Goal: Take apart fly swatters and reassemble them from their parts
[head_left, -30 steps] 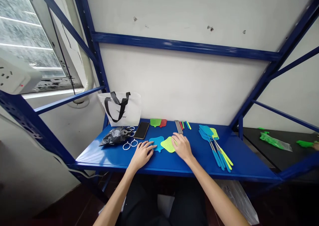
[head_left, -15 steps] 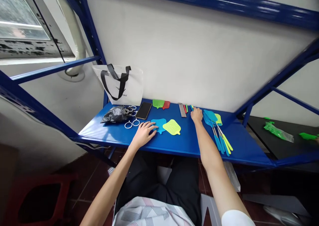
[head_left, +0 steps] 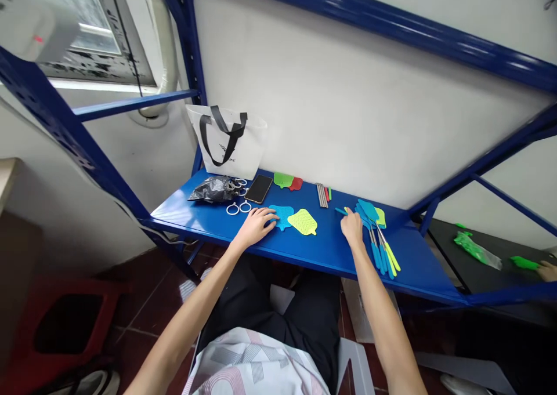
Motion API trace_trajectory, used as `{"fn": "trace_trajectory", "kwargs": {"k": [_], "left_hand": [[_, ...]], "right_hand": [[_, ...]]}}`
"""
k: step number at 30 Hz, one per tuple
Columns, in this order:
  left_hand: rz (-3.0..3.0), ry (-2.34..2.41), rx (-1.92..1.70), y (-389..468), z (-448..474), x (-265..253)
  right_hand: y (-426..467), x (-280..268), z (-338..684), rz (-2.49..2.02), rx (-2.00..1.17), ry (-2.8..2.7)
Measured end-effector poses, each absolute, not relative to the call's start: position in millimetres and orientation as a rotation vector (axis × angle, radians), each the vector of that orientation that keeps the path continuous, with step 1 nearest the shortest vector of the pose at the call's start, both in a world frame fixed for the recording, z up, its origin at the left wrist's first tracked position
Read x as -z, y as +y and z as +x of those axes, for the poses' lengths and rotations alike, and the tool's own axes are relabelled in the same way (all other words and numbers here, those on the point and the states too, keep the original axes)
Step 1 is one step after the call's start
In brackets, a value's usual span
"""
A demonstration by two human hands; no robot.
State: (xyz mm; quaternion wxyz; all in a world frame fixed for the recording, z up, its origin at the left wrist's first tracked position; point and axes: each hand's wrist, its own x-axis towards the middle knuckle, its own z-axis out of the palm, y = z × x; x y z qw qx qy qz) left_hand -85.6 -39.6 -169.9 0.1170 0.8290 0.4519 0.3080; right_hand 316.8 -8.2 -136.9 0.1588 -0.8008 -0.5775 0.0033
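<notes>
My left hand (head_left: 257, 225) lies with fingers stretched out, its fingertips at the left edge of a blue fly swatter head (head_left: 284, 215). A yellow-green swatter head (head_left: 303, 222) overlaps that one on its right. My right hand (head_left: 351, 227) is closed around a blue swatter handle (head_left: 340, 211), whose end sticks out to the left; a bit of yellow shows beside it. Just right of this hand lies a pile of fly swatters (head_left: 378, 238) with blue and yellow handles. Metal rods (head_left: 322, 195) with red and green handles lie farther back.
At the back left are a white tote bag (head_left: 232, 145), a black plastic bag (head_left: 212, 189), white rings (head_left: 232, 209) and a phone (head_left: 259, 189). Green and red swatter heads (head_left: 284, 180) lie by the wall. Another person's hand (head_left: 546, 271) shows at far right, near a green bag (head_left: 474, 249).
My right hand has come back toward me from the rear of the table, with the blue handle in it. My left hand stays by the blue swatter head. The camera view has shifted.
</notes>
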Motion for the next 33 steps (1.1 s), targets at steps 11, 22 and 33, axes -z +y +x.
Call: {"fn": "trace_trajectory", "kwargs": {"k": [11,22,33], "left_hand": [[2.434,1.336,-0.851,-40.5,-87.9,168.3],[2.464,1.306,-0.858,-38.3,-90.3,172.7],[2.462,1.353,-0.844,-43.8,-87.3,167.8]], "right_hand": [[-64.4,177.8,256.4,-1.859,0.142,-1.93],[-82.8,176.2,274.9,-1.582,-0.348,-1.553],[-96.0,186.8,284.4,-1.706,-0.148,-1.682]]}}
